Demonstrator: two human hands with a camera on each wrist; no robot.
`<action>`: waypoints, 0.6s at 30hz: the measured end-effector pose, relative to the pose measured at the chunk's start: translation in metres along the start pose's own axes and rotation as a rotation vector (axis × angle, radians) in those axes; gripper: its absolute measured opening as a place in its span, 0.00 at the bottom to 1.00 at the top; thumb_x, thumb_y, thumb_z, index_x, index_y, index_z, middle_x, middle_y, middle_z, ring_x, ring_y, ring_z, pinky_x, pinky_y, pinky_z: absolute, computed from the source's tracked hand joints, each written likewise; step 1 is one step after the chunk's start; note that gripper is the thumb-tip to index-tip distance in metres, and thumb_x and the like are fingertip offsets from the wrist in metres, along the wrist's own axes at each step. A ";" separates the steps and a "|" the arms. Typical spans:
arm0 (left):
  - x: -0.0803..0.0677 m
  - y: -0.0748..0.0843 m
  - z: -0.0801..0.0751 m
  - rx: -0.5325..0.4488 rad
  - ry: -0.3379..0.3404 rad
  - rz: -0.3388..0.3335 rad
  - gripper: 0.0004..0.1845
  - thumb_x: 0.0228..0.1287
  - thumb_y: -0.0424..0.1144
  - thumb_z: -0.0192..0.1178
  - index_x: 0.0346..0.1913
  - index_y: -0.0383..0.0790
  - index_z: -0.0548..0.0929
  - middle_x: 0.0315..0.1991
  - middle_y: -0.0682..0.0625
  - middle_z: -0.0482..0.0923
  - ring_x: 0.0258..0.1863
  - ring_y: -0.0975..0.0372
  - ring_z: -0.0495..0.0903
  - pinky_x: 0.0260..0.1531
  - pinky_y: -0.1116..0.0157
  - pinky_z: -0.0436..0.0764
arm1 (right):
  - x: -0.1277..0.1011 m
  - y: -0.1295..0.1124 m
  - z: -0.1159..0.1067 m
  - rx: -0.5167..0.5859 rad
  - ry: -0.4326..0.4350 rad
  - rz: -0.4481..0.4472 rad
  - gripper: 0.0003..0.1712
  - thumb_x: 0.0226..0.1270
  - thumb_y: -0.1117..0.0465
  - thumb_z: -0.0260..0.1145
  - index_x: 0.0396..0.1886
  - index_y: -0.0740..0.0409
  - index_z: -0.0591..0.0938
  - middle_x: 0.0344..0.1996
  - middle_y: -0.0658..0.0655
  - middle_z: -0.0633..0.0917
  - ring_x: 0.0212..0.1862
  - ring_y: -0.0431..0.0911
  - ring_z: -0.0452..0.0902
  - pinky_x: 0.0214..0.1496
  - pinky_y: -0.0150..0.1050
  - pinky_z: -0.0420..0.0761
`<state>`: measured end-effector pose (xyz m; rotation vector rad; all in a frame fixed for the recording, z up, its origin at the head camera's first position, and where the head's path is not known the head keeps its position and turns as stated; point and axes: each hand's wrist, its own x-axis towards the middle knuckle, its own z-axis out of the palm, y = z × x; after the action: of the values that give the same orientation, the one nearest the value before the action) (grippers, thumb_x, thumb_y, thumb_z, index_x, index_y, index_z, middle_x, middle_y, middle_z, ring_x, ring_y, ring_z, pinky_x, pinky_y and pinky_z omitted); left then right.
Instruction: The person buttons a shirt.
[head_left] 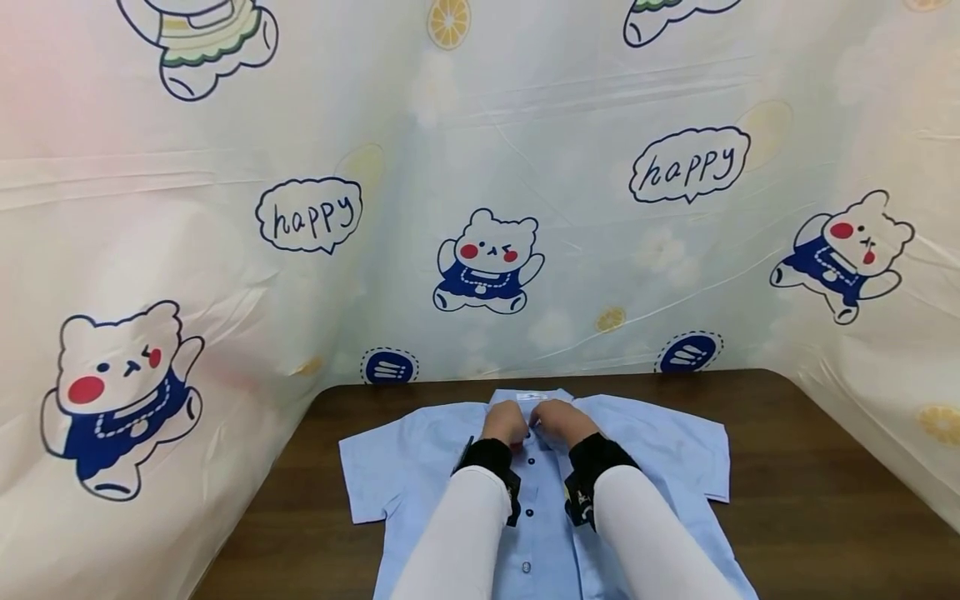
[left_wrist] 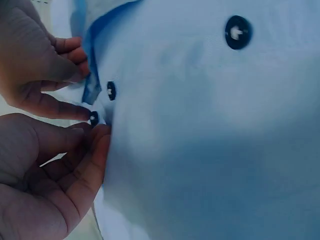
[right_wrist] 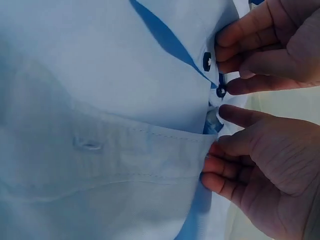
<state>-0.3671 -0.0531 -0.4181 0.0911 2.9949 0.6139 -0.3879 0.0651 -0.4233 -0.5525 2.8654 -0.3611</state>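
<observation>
A light blue short-sleeved shirt (head_left: 427, 442) lies spread front up, its collar (head_left: 534, 395) at the far end. Up near the collar my left hand (head_left: 506, 422) pinches the button-side front edge; dark buttons (left_wrist: 111, 91) run down that side. Between the two hands sits a small button (right_wrist: 221, 91), with fingertips right at it. My right hand (head_left: 566, 421) grips the other front edge, its thumb and fingers on the placket (right_wrist: 165, 155). Lower on this placket shows a stitched buttonhole (right_wrist: 90, 146). Fingers partly hide the topmost part of the opening.
The shirt lies on a dark brown wooden table (head_left: 795, 500). Behind and around it hangs a pale curtain (head_left: 585, 250) printed with bears and the word happy. Both forearms in white sleeves (head_left: 457, 533) cross over the lower shirt front.
</observation>
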 end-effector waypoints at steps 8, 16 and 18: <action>0.004 -0.007 0.021 -0.007 0.145 -0.015 0.11 0.54 0.35 0.69 0.21 0.34 0.81 0.28 0.44 0.79 0.27 0.56 0.77 0.32 0.63 0.79 | 0.007 0.006 0.010 -0.054 0.092 -0.061 0.05 0.66 0.70 0.62 0.30 0.60 0.81 0.29 0.55 0.82 0.36 0.50 0.78 0.46 0.45 0.78; 0.003 -0.009 0.025 -0.162 0.234 -0.070 0.09 0.50 0.33 0.69 0.21 0.34 0.79 0.26 0.45 0.77 0.25 0.55 0.76 0.29 0.62 0.79 | 0.012 0.008 0.008 -0.082 0.229 -0.095 0.16 0.58 0.70 0.68 0.16 0.57 0.73 0.15 0.51 0.71 0.22 0.45 0.66 0.31 0.41 0.72; 0.004 -0.011 0.022 -0.197 0.245 -0.075 0.09 0.47 0.32 0.69 0.20 0.34 0.78 0.24 0.45 0.76 0.25 0.56 0.75 0.29 0.62 0.78 | 0.013 0.007 0.003 -0.037 0.246 -0.072 0.13 0.56 0.71 0.68 0.19 0.58 0.74 0.17 0.51 0.73 0.23 0.45 0.68 0.31 0.40 0.73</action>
<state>-0.3695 -0.0543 -0.4431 -0.1169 3.1279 0.9726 -0.4011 0.0659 -0.4303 -0.6612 3.0990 -0.4154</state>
